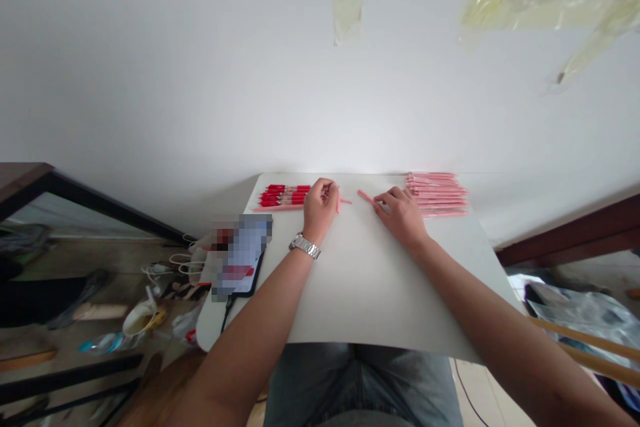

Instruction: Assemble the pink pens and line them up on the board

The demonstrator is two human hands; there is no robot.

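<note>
My left hand (321, 203) is closed at the left of the white table's back part, fingers curled in a pinch. A small pink piece (339, 205) shows at its fingertips, and a thin pink bit sticks out to the right; the grip itself is partly hidden. In my right hand (400, 215), thumb and fingers close on the end of a slim pink stick (366, 197), which points up and left. Beside the left hand lies a row of red pens (285, 195), with a long pink stick (277, 209) in front. A pile of slim pink sticks (440, 195) lies behind and right of the right hand.
A phone (245, 257) with a cable lies at the left edge of the white table (375, 287). The wall (300, 80) stands directly behind, with yellowed tape on it. Bags, cables and a cup (140, 317) clutter the floor at left; plastic-wrapped things (580, 313) lie at right.
</note>
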